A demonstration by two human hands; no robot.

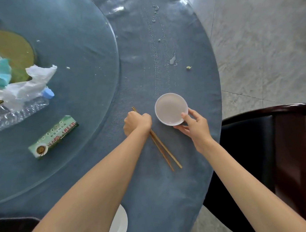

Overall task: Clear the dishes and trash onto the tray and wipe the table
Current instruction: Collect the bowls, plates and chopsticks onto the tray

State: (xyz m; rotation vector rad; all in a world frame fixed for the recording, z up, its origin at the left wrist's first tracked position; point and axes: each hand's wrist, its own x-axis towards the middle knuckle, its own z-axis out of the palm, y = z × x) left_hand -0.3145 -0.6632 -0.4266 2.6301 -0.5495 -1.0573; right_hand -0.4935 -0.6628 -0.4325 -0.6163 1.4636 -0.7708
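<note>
A small white bowl [169, 107] stands on the blue tablecloth [153, 188] near the table's right edge. My right hand [194, 125] grips its near rim, thumb inside. A pair of wooden chopsticks [166, 153] lies to the left of the bowl, pointing toward me. My left hand [137, 123] is closed over the far part of the chopsticks, whose tips stick out beyond my fist. No tray is in view.
A glass turntable [83, 70] at left carries crumpled plastic wrap [32, 82], a clear bottle with a blue cap [19, 110], green packaging and a green tissue box [53, 137]. Water streaks and a crumb [188, 67] lie beyond the bowl. A dark chair [277, 143] stands at right. A white plate [118, 227] shows under my left arm.
</note>
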